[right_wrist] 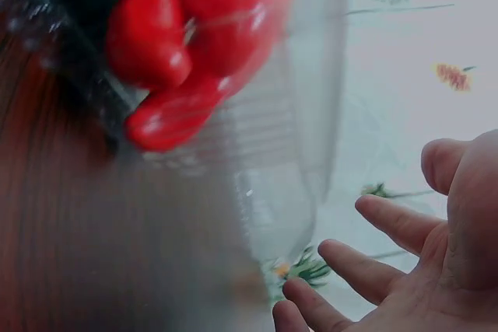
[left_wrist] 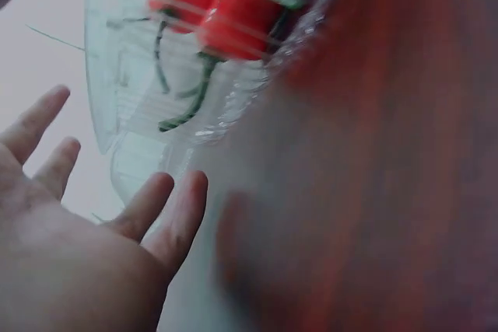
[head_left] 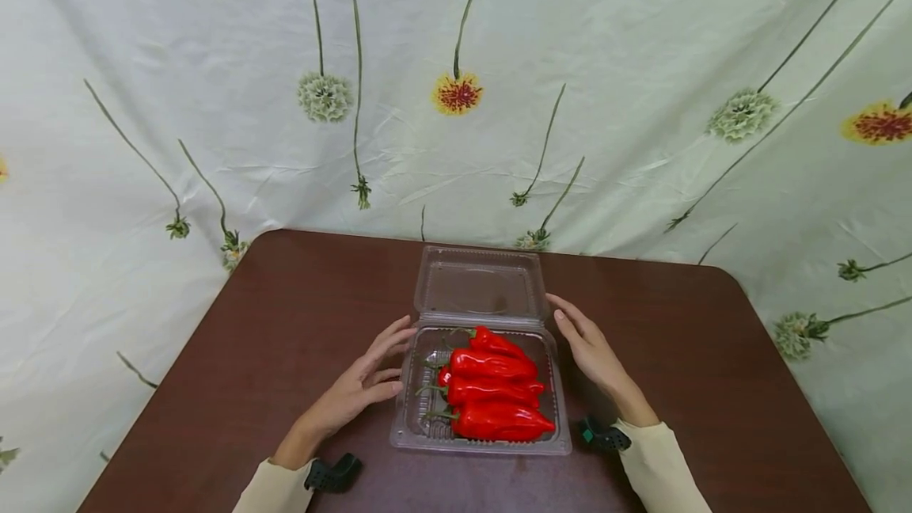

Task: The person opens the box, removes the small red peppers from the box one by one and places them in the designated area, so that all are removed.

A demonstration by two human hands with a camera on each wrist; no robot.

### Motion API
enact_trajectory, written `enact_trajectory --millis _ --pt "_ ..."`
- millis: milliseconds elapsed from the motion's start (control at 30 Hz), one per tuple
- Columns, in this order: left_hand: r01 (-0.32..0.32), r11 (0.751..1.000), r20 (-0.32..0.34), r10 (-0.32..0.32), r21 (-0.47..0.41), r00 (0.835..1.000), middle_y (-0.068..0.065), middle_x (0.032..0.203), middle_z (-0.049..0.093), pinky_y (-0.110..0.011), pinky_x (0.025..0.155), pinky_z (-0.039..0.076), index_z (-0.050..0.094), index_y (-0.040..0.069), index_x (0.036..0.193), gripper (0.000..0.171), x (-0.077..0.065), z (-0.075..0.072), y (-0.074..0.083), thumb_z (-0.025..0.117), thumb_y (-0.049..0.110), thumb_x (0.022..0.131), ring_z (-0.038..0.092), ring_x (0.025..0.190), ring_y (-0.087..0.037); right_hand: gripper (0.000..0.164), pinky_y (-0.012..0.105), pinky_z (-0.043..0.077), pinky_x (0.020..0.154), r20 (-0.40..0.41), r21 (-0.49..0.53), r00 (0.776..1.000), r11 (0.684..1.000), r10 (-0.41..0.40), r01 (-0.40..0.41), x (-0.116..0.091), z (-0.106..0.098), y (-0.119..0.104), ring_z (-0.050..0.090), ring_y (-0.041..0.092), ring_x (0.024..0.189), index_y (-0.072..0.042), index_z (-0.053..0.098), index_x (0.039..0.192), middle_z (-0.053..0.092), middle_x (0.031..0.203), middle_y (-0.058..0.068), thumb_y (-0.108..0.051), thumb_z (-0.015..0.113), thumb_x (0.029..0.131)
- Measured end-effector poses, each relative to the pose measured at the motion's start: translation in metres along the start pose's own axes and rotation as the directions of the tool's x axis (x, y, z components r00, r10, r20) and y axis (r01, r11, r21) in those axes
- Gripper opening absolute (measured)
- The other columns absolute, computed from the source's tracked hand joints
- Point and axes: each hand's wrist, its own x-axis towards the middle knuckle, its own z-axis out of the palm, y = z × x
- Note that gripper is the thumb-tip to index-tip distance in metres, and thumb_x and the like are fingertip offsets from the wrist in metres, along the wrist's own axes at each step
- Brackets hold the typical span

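Note:
A clear plastic clamshell container (head_left: 480,447) lies on the table with its lid (head_left: 480,283) folded back toward the wall. Several red peppers (head_left: 495,392) with green stems are heaped in its base, tips pointing right. Beside the left wall of the container is my left hand (head_left: 359,382), fingers spread and relaxed, fingertips right at the rim. My right hand (head_left: 590,348) stands on the other side, its fingers extended near the hinge and the lid's right edge. Both wrist views show the palms (left_wrist: 70,254) bare, with the peppers (right_wrist: 202,44) seen through the clear wall.
The dark brown table (head_left: 321,283) has rounded far corners. Behind it hangs a pale cloth (head_left: 399,141) printed with flowers. A black band (head_left: 331,473) sits on the left wrist and another band (head_left: 606,435) on the right, over cream sleeves.

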Motion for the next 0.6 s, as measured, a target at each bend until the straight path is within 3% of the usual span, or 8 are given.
enact_trajectory --millis 167,367,600 --pt "-0.029 1.0 0.102 0.029 -0.003 0.994 -0.011 0.169 -0.004 -0.041 0.111 0.037 0.025 0.004 0.158 0.076 -0.003 0.005 -0.001 0.062 -0.003 0.092 0.019 0.149 -0.003 0.046 0.069 0.019 0.115 0.014 -0.046 0.997 0.996 -0.078 0.078 -0.004 -0.002 -0.014 0.029 0.038 0.148 -0.013 0.043 0.152 0.036 0.16 0.014 -0.024 0.044 0.108" --pt "-0.008 1.0 0.132 0.006 0.016 0.991 -0.005 0.169 -0.007 -0.026 0.111 0.034 0.027 0.008 0.158 0.084 -0.005 0.008 -0.005 0.071 0.001 0.086 0.013 0.152 -0.011 0.041 0.073 0.024 0.109 0.064 -0.096 0.982 0.978 -0.179 0.184 -0.013 0.001 -0.033 0.027 0.041 0.147 -0.012 0.051 0.147 0.033 0.161 0.014 -0.016 0.049 0.105" --pt "0.001 1.0 0.133 -0.001 0.004 0.991 -0.004 0.169 -0.012 -0.024 0.111 0.033 0.026 0.01 0.159 0.09 -0.005 0.011 -0.008 0.075 0.002 0.084 0.008 0.153 -0.022 0.044 0.07 0.032 0.106 0.15 -0.116 0.955 0.955 -0.255 0.273 -0.027 0.01 -0.051 0.032 0.035 0.143 -0.02 0.054 0.145 0.036 0.16 0.008 -0.018 0.058 0.101"
